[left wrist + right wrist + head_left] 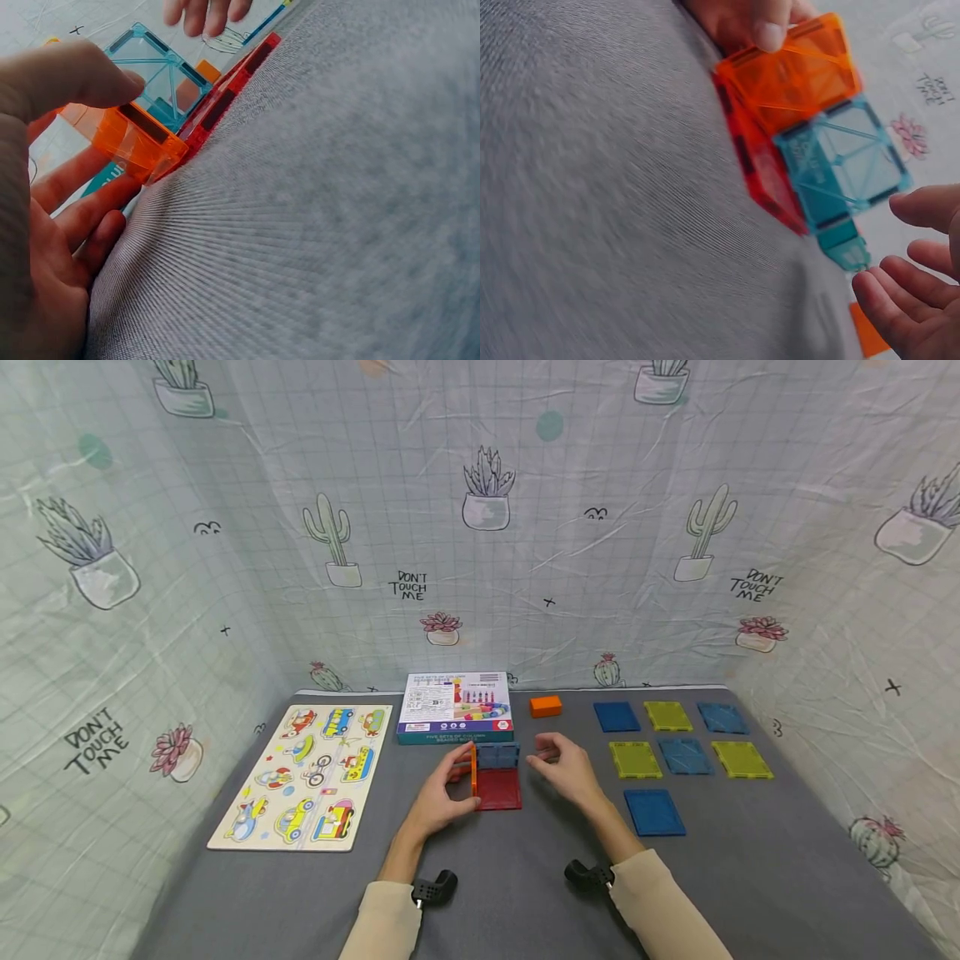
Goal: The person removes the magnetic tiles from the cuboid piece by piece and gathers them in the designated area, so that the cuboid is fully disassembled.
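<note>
A red magnetic tile (498,791) lies flat on the grey cloth. Along its far edge stands a light blue magnetic tile (498,756), and an orange magnetic tile (124,142) stands upright on its left side. My left hand (437,799) holds the orange tile, thumb on its near edge and fingers along its outer face. To the right of the blue tile, my right hand (564,768) is held apart from the tiles with its fingers loosely bent and nothing between them. In the right wrist view, its fingertips (904,202) come close to the blue tile's corner.
Blue and yellow tiles, among them a yellow tile (635,760) and a blue tile (655,812), lie spread on the right. An orange block (545,707) sits behind, beside a cardboard box (455,706). A wooden puzzle board (303,777) lies at the left.
</note>
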### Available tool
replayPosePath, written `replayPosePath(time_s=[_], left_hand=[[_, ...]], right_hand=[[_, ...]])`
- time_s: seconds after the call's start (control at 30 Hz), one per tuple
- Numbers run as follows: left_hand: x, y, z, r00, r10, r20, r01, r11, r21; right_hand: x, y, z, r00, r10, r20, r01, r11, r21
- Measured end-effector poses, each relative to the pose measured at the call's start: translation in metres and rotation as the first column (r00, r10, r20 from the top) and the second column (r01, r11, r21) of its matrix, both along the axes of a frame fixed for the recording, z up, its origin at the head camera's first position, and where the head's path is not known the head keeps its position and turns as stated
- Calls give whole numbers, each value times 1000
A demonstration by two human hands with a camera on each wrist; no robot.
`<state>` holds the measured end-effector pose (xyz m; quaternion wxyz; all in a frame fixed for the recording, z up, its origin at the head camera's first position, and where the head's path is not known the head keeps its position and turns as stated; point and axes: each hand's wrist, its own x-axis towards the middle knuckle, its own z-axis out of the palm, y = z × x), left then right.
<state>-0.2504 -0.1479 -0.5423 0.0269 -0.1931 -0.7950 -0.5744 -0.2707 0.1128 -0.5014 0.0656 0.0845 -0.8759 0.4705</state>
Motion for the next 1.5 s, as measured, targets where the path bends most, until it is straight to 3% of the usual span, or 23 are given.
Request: replayPosePath(time_s=[0.33,0.63,1.33,1.5], left_hand=[[0,2,2,1000,-10,12,10,1000,14],[17,3,33,999,-26,19,26,999,19],[18,4,36,998,-34,58,34,999,3],[18,4,36,997,-38,64,38,999,3]], right_hand=[[-3,-19,-10,997,63,50,-66,995,77],[-8,-27,-12,999,37,21,-39,994,101],[-16,-30,-16,1000,-30,-3,30,992,125],[-17,-28,-19,999,-36,25,35,999,11]])
